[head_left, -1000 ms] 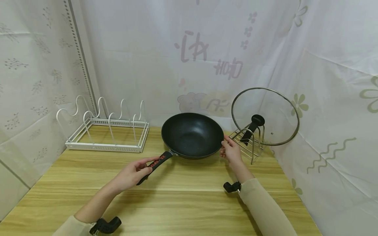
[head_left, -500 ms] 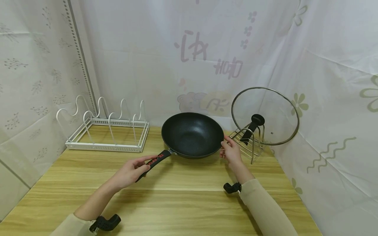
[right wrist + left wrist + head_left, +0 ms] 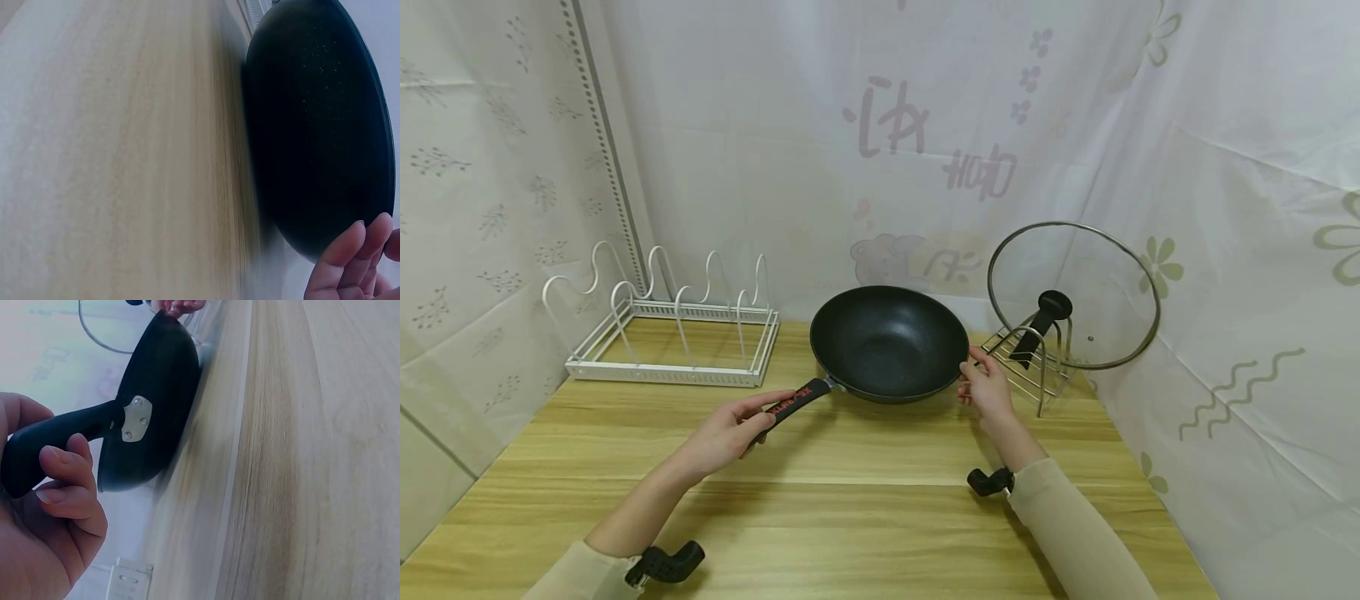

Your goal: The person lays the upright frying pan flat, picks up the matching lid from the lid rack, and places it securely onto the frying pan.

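Observation:
A black wok [image 3: 889, 342] with one long handle [image 3: 801, 400] stands mid-table toward the back, its bowl facing up. My left hand [image 3: 724, 435] grips the handle, which points toward the front left; in the left wrist view, curled fingers [image 3: 72, 487] lie round its grip and a riveted metal plate [image 3: 136, 419] joins it to the bowl. At the opposite side, my right hand [image 3: 987, 385] pinches the wok's rim between thumb and fingers. The right wrist view shows fingertips [image 3: 350, 240] against the wok's outer wall. Whether its base touches the table I cannot tell.
On the left is a white rack [image 3: 662, 377] with tall curved dividers. Close beside my right hand, a small wire stand [image 3: 1041, 379] holds a glass lid [image 3: 1105, 292] upright with a black knob. Printed curtains [image 3: 760, 167] hang behind and at both sides of the wooden table [image 3: 850, 517].
The wok's handle has swung slightly left and back, and my left hand has moved with it. My right hand keeps its place at the rim.

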A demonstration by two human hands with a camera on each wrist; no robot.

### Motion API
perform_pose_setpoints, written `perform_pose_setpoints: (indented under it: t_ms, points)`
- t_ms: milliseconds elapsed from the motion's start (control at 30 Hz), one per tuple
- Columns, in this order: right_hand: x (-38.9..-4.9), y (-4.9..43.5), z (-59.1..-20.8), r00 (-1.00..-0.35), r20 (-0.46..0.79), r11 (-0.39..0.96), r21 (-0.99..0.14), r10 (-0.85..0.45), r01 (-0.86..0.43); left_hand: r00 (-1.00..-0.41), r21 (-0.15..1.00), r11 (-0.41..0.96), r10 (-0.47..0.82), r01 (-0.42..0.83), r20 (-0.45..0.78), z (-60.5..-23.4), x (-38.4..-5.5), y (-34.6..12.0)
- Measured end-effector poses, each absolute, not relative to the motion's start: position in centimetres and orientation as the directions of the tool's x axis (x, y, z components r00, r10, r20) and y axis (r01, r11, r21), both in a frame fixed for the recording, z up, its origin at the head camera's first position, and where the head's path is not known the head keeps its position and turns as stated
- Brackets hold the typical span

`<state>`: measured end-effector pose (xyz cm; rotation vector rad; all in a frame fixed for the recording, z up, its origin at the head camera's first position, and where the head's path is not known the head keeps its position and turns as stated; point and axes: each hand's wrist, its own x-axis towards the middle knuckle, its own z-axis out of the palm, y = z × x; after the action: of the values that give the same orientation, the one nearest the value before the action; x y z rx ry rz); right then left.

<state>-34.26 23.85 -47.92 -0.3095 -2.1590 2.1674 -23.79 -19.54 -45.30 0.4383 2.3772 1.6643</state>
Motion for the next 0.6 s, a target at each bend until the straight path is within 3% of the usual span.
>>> perform_pose_setpoints:
  t_ms: [600]
  points:
    - [-33.29,23.28,-47.81,-0.977,-0.107,-0.021,-0.994,0.184,0.105,-0.94,0.944,0.308,0.342,0.116,0.004,-45.62,-24.37,-20.24]
